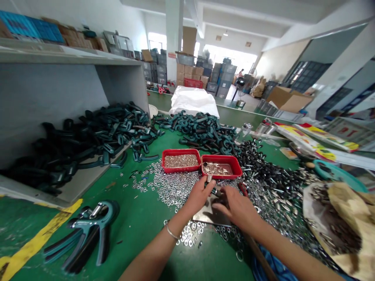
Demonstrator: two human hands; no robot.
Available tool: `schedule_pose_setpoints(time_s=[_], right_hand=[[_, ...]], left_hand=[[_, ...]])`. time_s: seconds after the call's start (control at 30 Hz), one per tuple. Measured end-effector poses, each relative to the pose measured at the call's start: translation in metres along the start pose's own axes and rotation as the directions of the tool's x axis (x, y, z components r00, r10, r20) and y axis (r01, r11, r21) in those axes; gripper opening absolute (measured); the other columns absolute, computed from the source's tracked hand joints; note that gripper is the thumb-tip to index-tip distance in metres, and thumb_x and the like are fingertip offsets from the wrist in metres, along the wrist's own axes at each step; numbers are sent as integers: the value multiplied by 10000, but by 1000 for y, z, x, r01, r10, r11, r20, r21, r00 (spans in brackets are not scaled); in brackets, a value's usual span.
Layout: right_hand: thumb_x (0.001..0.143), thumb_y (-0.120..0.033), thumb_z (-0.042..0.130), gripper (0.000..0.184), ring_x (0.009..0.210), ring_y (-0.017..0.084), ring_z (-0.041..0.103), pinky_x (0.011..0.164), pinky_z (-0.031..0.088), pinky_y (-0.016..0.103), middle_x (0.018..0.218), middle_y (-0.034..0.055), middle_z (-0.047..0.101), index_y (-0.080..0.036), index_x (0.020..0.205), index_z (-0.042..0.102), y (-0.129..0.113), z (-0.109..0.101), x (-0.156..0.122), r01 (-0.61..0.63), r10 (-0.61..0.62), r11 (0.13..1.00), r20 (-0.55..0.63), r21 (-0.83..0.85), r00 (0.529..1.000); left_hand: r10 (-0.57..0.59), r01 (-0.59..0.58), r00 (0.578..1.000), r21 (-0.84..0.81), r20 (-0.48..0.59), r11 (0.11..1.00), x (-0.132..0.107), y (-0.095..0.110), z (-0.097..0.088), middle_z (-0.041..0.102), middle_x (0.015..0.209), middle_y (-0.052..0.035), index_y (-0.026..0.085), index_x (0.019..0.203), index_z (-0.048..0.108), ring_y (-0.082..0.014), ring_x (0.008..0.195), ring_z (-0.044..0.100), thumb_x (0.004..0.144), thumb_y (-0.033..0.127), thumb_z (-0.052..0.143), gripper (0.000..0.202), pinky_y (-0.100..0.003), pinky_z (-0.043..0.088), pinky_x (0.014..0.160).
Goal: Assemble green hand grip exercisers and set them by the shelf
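Over a flat metal plate (206, 214), my left hand (201, 193) is closed, pinching a part with a coiled metal spring (209, 178) at its top. A dark rod with a metal section (216, 192) runs from it toward my right hand (236, 205). The right fingers curl over the dark end of this part, the thumb held lower and apart; the grip itself is partly hidden. Just beyond my hands stand two red trays: the left tray (181, 169) holds tiny brass-coloured pieces, the right tray (234, 171) small metal pins. Loose washers (175, 193) lie around the plate.
Finished-looking hand grippers (101, 226) lie at front left. A grey shelf (123, 82) and the table's back hold heaps of teal handles (202, 128). Black-headed bolts (258, 164) are piled at right, near an open sack (315, 218) of metal parts and a teal lid (340, 175).
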State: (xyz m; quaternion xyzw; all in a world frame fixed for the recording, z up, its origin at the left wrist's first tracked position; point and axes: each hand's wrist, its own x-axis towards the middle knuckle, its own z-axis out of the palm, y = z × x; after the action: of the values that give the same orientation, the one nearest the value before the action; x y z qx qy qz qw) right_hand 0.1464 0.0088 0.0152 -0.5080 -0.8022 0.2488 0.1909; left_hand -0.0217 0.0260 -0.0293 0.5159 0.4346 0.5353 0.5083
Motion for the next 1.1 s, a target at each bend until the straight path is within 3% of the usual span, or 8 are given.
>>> schedule_pose_setpoints(time_s=[0.1, 0.17, 0.27, 0.47, 0.67, 0.9, 1.03, 1.1], right_hand=[[930, -602, 457, 425, 777, 232, 622, 689, 518, 370, 829, 94, 645, -199, 862, 573, 1, 4, -3, 110, -116, 992, -96, -67, 989], [989, -594, 291, 494, 527, 158, 560, 524, 486, 288, 650, 17, 605, -204, 856, 565, 1, 8, -8, -23, -8, 974, 138, 224, 990], [993, -620, 102, 655, 349, 119, 459, 372, 373, 232, 545, -13, 574, -183, 893, 580, 1, 12, -13, -263, 32, 866, 479, 424, 877], [964, -423, 508, 232, 727, 210, 645, 638, 480, 314, 835, 60, 669, -195, 965, 550, 6, 13, -6, 43, -44, 989, -4, -144, 999], [992, -348, 473, 200, 787, 241, 644, 629, 498, 334, 930, 105, 635, -171, 1027, 558, 13, 16, -4, 217, -266, 833, -26, -508, 964], [1003, -209, 425, 232, 954, 243, 587, 832, 514, 381, 1024, 138, 646, -127, 1142, 592, 6, 4, 3, 505, -481, 625, 216, -596, 850], [974, -590, 382, 533, 916, 270, 609, 791, 519, 407, 949, 154, 660, -108, 1009, 606, 9, 12, 9, 235, -188, 886, 153, -400, 970], [997, -616, 122, 675, 790, 215, 633, 726, 533, 360, 847, 106, 657, -139, 918, 593, 13, 20, 11, 37, -17, 992, 163, -118, 987]], left_hand=[[16, -16, 1000, -4, 10, 1000, 1, 0, 0, 603, 757, -10, 203, 871, 625, -165, 672, 542, 881, 470, 584, 270, -272, 404, 680], [114, -116, 993, 50, 42, 992, -1, 4, 0, 632, 851, -35, 203, 889, 633, -193, 803, 560, 899, 442, 568, 248, -296, 416, 795], [209, -217, 975, 108, 78, 970, -2, 9, 0, 635, 960, -65, 199, 920, 638, -222, 929, 552, 911, 419, 555, 235, -333, 398, 907], [-10, 8, 1000, 74, 25, 997, 2, 4, -3, 590, 724, -11, 195, 862, 593, -148, 595, 531, 918, 448, 517, 270, -269, 411, 631], [-125, 124, 992, 21, 34, 992, 3, 3, 0, 574, 672, 16, 184, 817, 611, -121, 526, 519, 856, 411, 581, 232, -244, 409, 546], [-412, 421, 907, -156, 87, 894, -6, -3, 8, 583, 660, 20, 169, 910, 621, -88, 442, 454, 737, 530, 681, 405, -211, 366, 447], [-263, 266, 964, 125, -44, 956, -1, -8, 6, 660, 725, -20, 174, 886, 643, -178, 601, 604, 756, 580, 624, 426, -263, 472, 555], [-110, 134, 988, 263, -107, 955, 2, -6, 2, 691, 766, -44, 194, 866, 652, -220, 675, 639, 765, 586, 590, 410, -293, 499, 611]])
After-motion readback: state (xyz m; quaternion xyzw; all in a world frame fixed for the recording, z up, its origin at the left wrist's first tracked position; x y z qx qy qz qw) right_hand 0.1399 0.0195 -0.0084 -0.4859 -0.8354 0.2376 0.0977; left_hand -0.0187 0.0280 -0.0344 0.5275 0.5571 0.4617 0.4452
